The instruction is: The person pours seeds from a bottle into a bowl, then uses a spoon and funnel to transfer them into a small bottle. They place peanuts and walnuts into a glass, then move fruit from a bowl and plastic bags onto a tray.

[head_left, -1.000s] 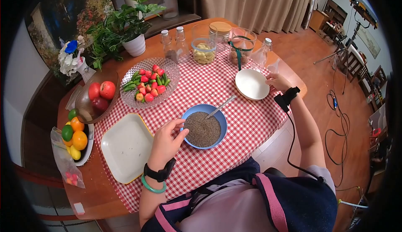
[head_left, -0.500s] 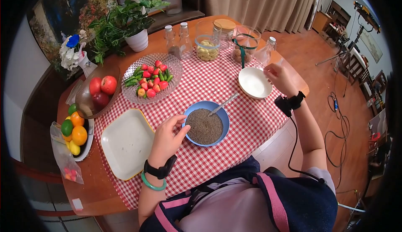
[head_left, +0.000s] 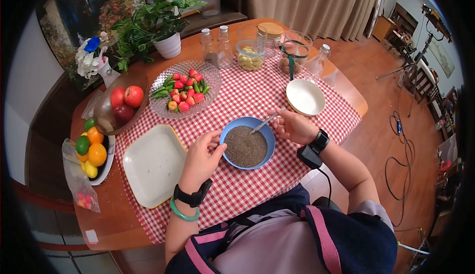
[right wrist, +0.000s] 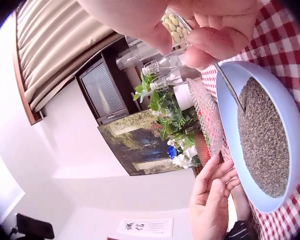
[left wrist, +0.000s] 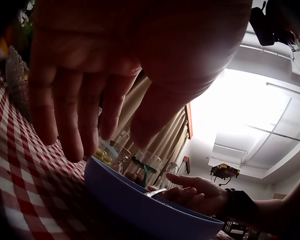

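Note:
A blue bowl (head_left: 271, 148) holds small dark grey-brown seeds (head_left: 244, 148) on the checked cloth in front of the body. A metal spoon (right wrist: 231, 89) leans in it, its tip sunk in the seeds. My right hand (head_left: 296, 127) pinches the spoon's upper handle between thumb and fingers, above the bowl's right rim. On the other side, my left hand (head_left: 200, 156) has its fingers extended, fingertips right at the rim. Beyond the right hand sits a white bowl (head_left: 305, 97) with nothing in it.
Left of the blue bowl lies a white rectangular tray (head_left: 153, 167). Behind stand a glass plate (head_left: 210, 103) of strawberries and green peppers, glass bottles (head_left: 224, 46), and jars (head_left: 250, 59). Fruit bowls line the left side. A cable hangs from my right wrist.
My right hand has come from the white bowl's edge to the spoon and taken hold of its handle. The left hand has stayed by the blue bowl.

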A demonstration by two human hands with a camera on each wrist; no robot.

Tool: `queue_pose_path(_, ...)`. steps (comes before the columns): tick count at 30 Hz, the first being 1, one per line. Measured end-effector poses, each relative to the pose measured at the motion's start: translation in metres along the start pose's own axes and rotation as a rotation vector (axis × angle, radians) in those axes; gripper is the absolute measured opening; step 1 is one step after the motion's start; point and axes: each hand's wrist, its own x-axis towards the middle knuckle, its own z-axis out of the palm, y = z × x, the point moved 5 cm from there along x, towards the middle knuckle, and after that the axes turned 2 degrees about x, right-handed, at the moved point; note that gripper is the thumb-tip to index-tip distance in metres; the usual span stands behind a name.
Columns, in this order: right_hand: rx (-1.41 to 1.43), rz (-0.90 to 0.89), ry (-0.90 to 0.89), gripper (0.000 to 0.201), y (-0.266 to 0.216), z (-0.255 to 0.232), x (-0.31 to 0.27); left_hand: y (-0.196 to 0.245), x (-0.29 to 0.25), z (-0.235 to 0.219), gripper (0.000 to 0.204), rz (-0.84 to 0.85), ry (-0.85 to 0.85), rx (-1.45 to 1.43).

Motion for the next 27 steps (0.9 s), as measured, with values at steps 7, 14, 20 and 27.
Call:
queue_pose_path(7,-0.157,-0.115,0.089,0.031,-0.007,0.009,0.002,0.0,-0.001,-0.001,0.033,-0.03,-0.003,-0.02)
queue_pose_path(14,-0.287,-0.233,0.068,0.033,-0.026,0.023,-0.017,0.0,-0.001,0.001,0.034,-0.038,-0.011,-0.006)
queue_pose_path(20,-0.364,-0.278,0.059,0.035,-0.038,0.027,-0.02,-0.001,-0.001,0.003,0.035,-0.047,-0.016,0.003)
queue_pose_path(27,-0.32,-0.086,0.079,0.034,-0.021,-0.003,0.005,0.0,-0.001,0.002,0.036,-0.041,-0.023,0.015)
